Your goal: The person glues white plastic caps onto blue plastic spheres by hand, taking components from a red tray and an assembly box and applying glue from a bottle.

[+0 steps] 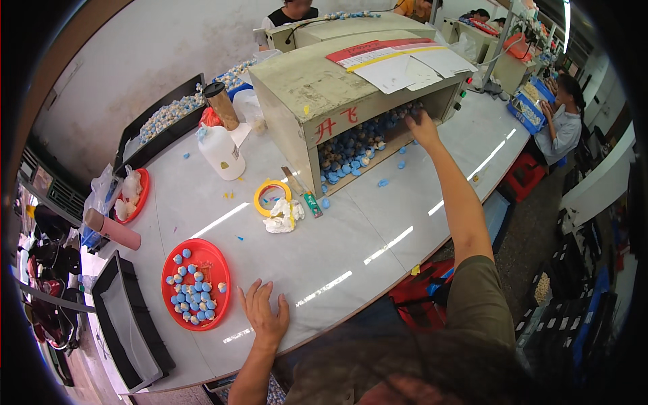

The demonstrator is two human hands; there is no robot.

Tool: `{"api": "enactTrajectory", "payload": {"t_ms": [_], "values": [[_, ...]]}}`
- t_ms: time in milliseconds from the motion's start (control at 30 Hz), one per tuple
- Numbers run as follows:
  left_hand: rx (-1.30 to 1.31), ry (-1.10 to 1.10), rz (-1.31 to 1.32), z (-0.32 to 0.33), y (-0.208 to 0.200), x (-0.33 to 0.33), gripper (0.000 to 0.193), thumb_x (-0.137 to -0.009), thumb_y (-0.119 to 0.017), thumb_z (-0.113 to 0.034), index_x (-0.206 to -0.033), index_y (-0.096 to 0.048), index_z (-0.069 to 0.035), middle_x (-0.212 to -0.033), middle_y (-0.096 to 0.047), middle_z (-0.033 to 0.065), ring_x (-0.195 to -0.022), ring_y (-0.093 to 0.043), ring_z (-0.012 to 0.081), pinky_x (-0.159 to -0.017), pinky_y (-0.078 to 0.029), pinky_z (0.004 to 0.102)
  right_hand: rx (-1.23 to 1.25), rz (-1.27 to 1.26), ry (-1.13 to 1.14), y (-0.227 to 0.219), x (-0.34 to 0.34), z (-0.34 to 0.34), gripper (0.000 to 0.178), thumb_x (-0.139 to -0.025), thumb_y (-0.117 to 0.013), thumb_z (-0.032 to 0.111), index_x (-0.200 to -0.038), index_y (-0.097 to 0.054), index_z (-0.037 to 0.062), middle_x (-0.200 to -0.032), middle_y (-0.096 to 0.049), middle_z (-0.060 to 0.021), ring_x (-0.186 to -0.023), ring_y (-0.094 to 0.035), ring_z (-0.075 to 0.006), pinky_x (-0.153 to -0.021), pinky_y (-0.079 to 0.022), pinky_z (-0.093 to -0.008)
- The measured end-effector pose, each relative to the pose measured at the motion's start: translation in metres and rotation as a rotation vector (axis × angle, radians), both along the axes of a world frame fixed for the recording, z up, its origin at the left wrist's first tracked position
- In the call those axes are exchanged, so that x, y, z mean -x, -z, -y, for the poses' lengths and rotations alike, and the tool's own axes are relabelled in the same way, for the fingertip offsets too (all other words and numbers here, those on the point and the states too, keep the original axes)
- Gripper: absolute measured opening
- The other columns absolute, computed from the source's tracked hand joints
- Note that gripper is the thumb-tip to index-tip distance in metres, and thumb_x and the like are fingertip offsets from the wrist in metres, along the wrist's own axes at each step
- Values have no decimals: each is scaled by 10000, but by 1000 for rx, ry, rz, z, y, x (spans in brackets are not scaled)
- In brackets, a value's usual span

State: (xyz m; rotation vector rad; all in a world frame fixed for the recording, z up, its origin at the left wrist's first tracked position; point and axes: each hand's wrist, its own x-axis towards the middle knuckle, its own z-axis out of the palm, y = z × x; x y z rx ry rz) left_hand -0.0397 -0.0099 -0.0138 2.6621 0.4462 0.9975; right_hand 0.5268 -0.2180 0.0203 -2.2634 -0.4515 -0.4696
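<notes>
My right hand (422,128) reaches to the right end of the opening in a beige metal box (287,101). Its fingers are bent against a pile of small blue and cream balls (354,145); what they grip is hidden. On the grey table, my left hand (264,314) rests with fingers spread, holding nothing. Just left of it is a round red tray (225,270) carrying several of the same blue and cream balls (196,297).
A yellow tape roll (258,196), crumpled tissue (280,221) and a white bottle (223,155) stand mid-table. At left are an empty black bin (111,317), a pink flask (121,233) and a ball-filled black bin (121,152). Another person (560,125) sits at far right.
</notes>
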Motion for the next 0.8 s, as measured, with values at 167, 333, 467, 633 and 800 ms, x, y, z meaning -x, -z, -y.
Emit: {"api": "enactTrajectory", "payload": {"t_ms": [167,333,467,633,800], "values": [[18,-1,-8,0,3,1,353,-765,-665,-38,-1109,-591,-8,-1036,-629,144,-1122,-574,352,-1102,-266,592,168,-129,-8,67,20,29,476,-897,-626,335,-1224,-565,-4,-1116,-642,-210,-1058,-613,-344,-944,-466,-404],[34,22,-10,0,0,0,347,-766,-663,-39,-1104,-590,-7,-1042,-629,145,-1115,-577,349,-1101,-273,587,39,-50,-85,72,59,23,429,-874,-639,357,-1154,-601,34,-1081,-640,-177,-994,-609,-337,-892,-466,-423],[36,4,-6,-1,1,1,357,-765,-669,-44,-1111,-590,-6,-1039,-628,145,-1120,-573,343,-1099,-271,587,228,166,-116,51,134,-8,435,-863,-642,401,-1134,-609,62,-1070,-627,-153,-932,-606,-313,-832,-468,-430],[37,16,-8,-1,3,1,370,-764,-679,-55,-1120,-590,-7,-1030,-630,153,-1116,-575,338,-1088,-286,582,493,48,-226,29,167,-23,384,-867,-641,358,-1081,-597,42,-1055,-598,-146,-910,-623,-321,-752,-509,-446],[70,20,-5,-1,6,2,362,-766,-675,-54,-1115,-593,-8,-1037,-635,153,-1099,-586,335,-1060,-328,566,507,77,-266,50,129,-15,239,-877,-619,226,-1016,-583,35,-1012,-600,-184,-823,-644,-374,-702,-528,-471]]}}
